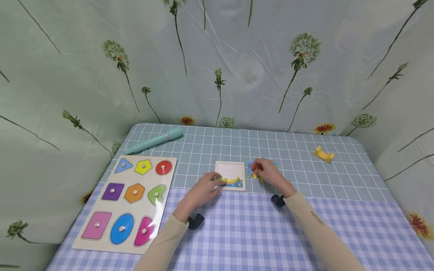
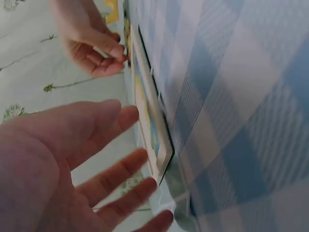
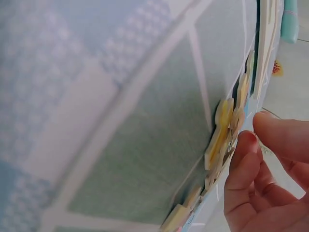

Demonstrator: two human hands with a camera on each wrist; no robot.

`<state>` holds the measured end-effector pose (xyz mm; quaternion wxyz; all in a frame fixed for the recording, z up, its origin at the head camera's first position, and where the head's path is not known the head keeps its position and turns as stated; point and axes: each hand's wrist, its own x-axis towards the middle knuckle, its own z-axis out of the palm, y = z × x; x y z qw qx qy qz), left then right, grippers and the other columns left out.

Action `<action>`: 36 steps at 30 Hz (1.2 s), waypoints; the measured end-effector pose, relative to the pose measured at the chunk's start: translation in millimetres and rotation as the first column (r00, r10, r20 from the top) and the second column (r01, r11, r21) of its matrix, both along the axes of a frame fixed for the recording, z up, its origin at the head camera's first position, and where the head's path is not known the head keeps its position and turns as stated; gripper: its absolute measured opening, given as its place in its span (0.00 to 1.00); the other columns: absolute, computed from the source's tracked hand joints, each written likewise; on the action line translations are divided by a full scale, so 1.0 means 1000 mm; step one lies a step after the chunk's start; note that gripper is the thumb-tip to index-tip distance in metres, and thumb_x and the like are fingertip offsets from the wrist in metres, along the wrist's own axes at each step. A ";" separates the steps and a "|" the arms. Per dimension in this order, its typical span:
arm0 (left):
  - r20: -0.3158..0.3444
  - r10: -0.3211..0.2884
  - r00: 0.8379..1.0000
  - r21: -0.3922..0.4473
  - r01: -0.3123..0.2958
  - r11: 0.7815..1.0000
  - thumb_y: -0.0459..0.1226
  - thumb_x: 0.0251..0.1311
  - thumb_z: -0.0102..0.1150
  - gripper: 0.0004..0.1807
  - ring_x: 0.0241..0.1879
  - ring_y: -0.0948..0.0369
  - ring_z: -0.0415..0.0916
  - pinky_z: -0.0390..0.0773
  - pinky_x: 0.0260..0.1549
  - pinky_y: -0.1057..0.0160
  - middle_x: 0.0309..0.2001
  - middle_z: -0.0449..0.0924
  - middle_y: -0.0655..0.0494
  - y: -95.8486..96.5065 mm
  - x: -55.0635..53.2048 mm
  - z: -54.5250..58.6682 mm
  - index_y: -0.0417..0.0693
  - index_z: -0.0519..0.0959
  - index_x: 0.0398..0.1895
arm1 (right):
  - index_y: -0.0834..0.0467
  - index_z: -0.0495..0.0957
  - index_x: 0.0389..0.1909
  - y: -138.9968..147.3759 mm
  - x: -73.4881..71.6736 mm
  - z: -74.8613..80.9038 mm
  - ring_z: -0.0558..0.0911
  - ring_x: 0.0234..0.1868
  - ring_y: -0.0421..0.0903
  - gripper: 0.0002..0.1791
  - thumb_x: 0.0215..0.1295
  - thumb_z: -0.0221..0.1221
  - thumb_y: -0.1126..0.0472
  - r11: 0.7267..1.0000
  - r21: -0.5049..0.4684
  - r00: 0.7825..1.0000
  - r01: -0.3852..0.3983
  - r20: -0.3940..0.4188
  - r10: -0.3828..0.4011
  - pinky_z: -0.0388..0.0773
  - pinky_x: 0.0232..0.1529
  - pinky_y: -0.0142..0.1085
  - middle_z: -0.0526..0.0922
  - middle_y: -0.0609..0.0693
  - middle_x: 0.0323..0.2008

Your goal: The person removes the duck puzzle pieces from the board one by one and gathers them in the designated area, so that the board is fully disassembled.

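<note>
A small wooden puzzle tray [image 1: 230,163] lies in the middle of the table, with joined yellow and blue jigsaw pieces [image 1: 234,183] along its near edge. My left hand [image 1: 205,188] is at the tray's left side, fingers spread; in the left wrist view the fingertips [image 2: 140,155] are at its edge. Right of the tray, my right hand [image 1: 268,172] is over loose jigsaw pieces [image 1: 253,175], partly hiding them. In the right wrist view these pieces [image 3: 219,137] lie flat, overlapping, beside the loosely bent fingers [image 3: 241,169]. No piece shows between thumb and forefinger.
A large wooden shape board [image 1: 135,210] with knobbed coloured shapes lies on the left. Behind it is a teal tapered stick [image 1: 154,142]. A yellow curved block [image 1: 323,154] sits at the far right. A floral curtain [image 1: 251,75] hangs behind the table.
</note>
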<state>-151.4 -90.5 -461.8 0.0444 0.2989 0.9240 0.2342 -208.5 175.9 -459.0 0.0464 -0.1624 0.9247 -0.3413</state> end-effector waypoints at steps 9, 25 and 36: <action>0.022 -0.051 0.998 -0.073 0.053 0.996 0.40 0.67 0.55 0.18 0.65 0.49 0.59 0.61 0.61 0.45 0.65 0.66 0.49 0.007 0.003 -0.003 0.52 0.77 0.59 | 0.63 0.77 0.29 0.004 0.003 -0.001 0.72 0.30 0.46 0.10 0.50 0.61 0.80 0.998 0.045 0.999 -0.046 0.003 0.046 0.70 0.32 0.35 0.75 0.51 0.27; 0.023 -0.049 0.999 -0.056 0.050 0.997 0.39 0.66 0.56 0.17 0.64 0.48 0.61 0.62 0.59 0.44 0.63 0.68 0.47 0.009 0.003 -0.002 0.50 0.79 0.57 | 0.66 0.79 0.37 -0.010 0.015 0.000 0.77 0.32 0.45 0.09 0.54 0.61 0.77 0.986 -0.105 0.991 -0.131 0.000 0.132 0.75 0.35 0.36 0.80 0.52 0.34; 0.002 -0.079 0.997 -0.067 0.079 0.995 0.36 0.67 0.54 0.16 0.64 0.48 0.62 0.65 0.60 0.48 0.61 0.70 0.48 0.018 0.006 0.002 0.40 0.78 0.56 | 0.67 0.80 0.37 -0.039 0.023 -0.003 0.71 0.31 0.43 0.11 0.52 0.58 0.78 0.971 -0.005 0.970 -0.239 -0.044 0.238 0.73 0.40 0.41 0.77 0.52 0.29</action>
